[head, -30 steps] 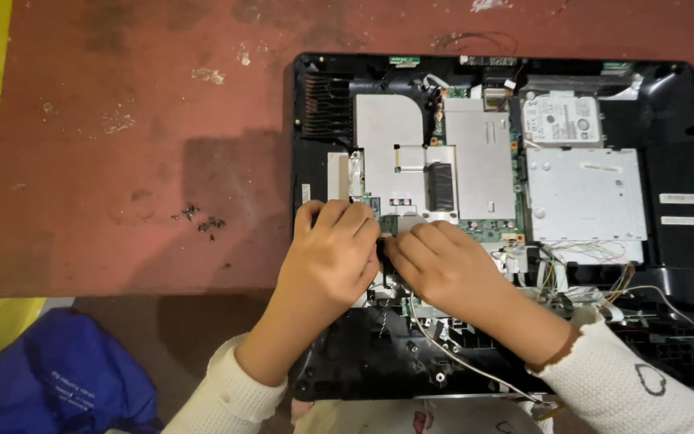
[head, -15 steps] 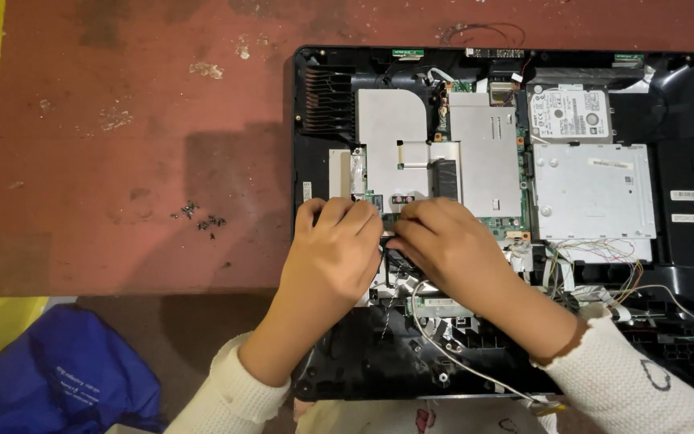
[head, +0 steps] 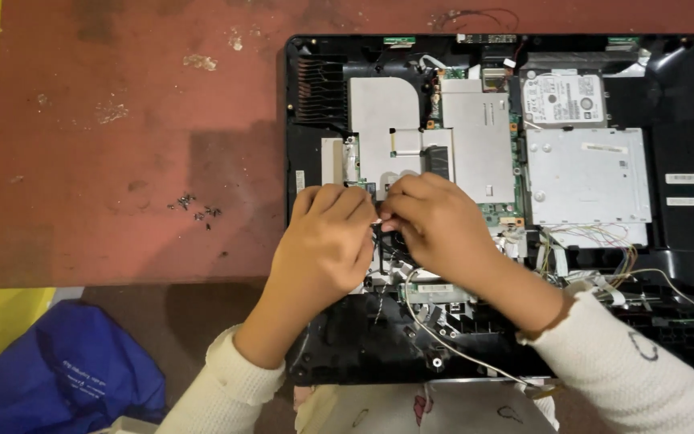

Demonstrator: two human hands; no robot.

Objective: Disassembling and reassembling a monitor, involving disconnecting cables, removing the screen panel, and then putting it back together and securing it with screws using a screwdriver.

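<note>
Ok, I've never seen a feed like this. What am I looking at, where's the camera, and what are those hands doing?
The single view comes from a camera worn on the person's head, looking straight down. On a worn red table lies an opened all-in-one computer, back cover off, showing metal shields, a hard drive and loose wires. The left hand and right hand, in cream sleeves, meet over the lower middle of the board, fingertips pinched together on a small part there; what it is stays hidden beneath them. A little pile of screws sits on the table to the left. A blue bag lies below the table's edge.
</note>
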